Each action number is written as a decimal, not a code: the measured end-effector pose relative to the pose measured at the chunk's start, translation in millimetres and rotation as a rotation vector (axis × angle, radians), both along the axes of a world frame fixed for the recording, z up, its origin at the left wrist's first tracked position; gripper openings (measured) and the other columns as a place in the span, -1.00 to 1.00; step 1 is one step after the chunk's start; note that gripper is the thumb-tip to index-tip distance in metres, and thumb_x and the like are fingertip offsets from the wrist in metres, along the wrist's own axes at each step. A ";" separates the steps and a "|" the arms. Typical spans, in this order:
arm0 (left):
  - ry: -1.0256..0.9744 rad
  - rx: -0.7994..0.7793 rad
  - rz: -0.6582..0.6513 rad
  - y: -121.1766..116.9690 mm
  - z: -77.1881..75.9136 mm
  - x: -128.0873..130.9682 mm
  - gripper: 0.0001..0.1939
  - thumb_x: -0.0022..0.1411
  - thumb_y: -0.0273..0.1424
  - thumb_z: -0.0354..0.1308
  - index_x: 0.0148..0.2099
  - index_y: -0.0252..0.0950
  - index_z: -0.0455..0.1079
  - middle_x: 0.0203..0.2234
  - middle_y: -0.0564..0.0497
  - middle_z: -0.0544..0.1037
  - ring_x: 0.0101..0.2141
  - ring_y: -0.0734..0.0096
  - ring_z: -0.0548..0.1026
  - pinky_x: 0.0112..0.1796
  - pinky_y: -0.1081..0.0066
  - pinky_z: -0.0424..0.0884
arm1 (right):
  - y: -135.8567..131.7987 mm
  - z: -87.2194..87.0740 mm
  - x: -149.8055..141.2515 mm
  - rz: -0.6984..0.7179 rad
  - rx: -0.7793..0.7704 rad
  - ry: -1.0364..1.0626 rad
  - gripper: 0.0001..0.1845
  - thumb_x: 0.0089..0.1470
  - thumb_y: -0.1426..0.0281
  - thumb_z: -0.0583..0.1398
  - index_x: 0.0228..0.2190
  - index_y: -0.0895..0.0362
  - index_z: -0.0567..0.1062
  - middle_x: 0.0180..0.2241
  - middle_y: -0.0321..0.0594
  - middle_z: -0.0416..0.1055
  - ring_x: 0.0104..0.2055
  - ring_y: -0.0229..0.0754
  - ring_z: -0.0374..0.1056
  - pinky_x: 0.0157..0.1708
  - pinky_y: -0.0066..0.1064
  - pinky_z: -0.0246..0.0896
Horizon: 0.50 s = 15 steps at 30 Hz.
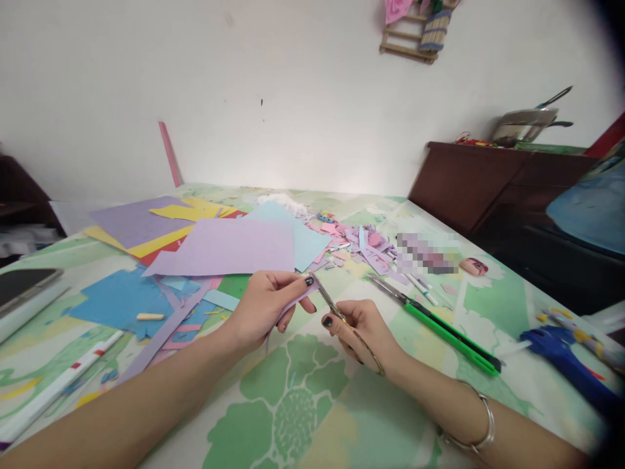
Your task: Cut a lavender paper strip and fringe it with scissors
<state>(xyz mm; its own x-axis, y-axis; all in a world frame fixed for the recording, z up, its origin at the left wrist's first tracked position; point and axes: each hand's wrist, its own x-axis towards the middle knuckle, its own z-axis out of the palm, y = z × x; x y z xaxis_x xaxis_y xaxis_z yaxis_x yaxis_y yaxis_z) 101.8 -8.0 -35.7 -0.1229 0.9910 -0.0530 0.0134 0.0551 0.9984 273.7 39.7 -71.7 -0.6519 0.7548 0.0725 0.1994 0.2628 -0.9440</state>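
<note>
Between the thumb and fingers of my left hand [266,296] is a narrow lilac paper strip [297,300], part of it hanging below the hand. My right hand [366,326] grips a pair of small metal scissors [326,296], their handles partly hidden by the fingers. The blades point up and left and meet the strip's end near my left thumb. Just beyond my left hand lies a large lilac paper sheet [234,244], overlapping a light blue sheet [312,244]. To the right of my right hand rests a green utility knife [449,335], blade out.
Paper scraps [374,247] are heaped at the back right. A blue glue gun [556,352] lies at the right edge. On the left are blue paper [117,299], a white stick with red bands [68,371] and a phone [29,286]. A wall stands behind the table.
</note>
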 end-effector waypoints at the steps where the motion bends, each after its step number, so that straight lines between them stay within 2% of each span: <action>1: 0.002 0.001 0.000 0.0 -0.1 0.0 -0.71 0.13 -0.26 0.14 -0.53 -0.36 0.43 -0.94 0.19 0.13 -0.83 0.67 0.02 -0.71 0.52 -0.10 | 0.0 0.2 -0.1 -0.006 0.006 -0.006 -0.48 -0.06 -0.01 0.17 -0.68 0.12 0.17 -0.79 -0.47 -0.08 -0.74 -0.43 -0.15 -0.73 -0.51 -0.30; 9: -0.018 0.003 -0.001 0.5 -1.4 -0.2 -0.70 0.13 -0.26 0.16 -0.54 -0.36 0.43 -0.94 0.19 0.14 -0.84 0.68 0.03 -0.72 0.53 -0.10 | -0.1 -0.1 -0.5 -0.012 0.015 -0.015 -0.48 -0.05 -0.02 0.16 -0.68 0.12 0.17 -0.80 -0.48 -0.09 -0.75 -0.43 -0.16 -0.72 -0.51 -0.30; 15: -0.029 0.013 -0.016 -0.3 -0.7 -0.7 -0.69 0.15 -0.29 0.14 -0.57 -0.36 0.43 -0.93 0.18 0.16 -0.84 0.70 0.04 -0.71 0.54 -0.10 | -1.7 0.0 2.0 0.076 -0.022 0.044 -0.51 0.00 0.00 0.13 -0.61 0.15 0.24 -0.79 -0.49 -0.08 -0.76 -0.43 -0.15 -0.72 -0.51 -0.32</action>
<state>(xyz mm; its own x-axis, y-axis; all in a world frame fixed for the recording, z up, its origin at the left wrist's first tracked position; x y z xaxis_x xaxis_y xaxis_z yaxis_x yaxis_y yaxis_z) 101.0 -8.3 -36.4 -0.1058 0.9934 -0.0432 -0.0146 0.0419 0.9990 275.6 38.0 -71.7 -0.7036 0.7053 0.0865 0.1378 0.2549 -0.9571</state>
